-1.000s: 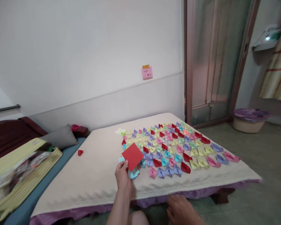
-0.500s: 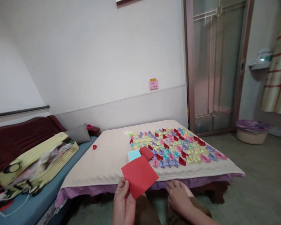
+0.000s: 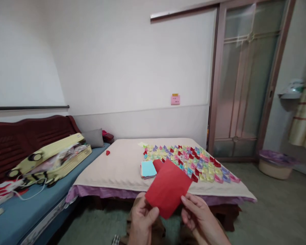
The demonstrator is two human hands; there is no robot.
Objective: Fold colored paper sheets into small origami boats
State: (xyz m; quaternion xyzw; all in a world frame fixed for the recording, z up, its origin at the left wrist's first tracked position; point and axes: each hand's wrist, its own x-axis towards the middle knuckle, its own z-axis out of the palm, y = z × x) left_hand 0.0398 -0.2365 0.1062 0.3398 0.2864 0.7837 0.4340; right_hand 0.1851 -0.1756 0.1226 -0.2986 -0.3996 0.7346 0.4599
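Head view: hands (image 3: 142,217) grasp red paper (image 3: 168,189) before a cream cloth (image 3: 124,165), white wall (image 3: 124,68) behind.

My red sheet (image 3: 168,189) hides part of the boats (image 3: 191,156) behind it. The pink note (image 3: 175,100) is too small for me to read. The curtain (image 3: 304,119) is cut by the right edge.

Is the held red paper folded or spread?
Spread: the red paper shows one broad face between the left hand and right hand, with no clear fold.

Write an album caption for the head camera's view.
Left hand and right hand hold red paper before a cream cloth dotted with colorful folded papers.
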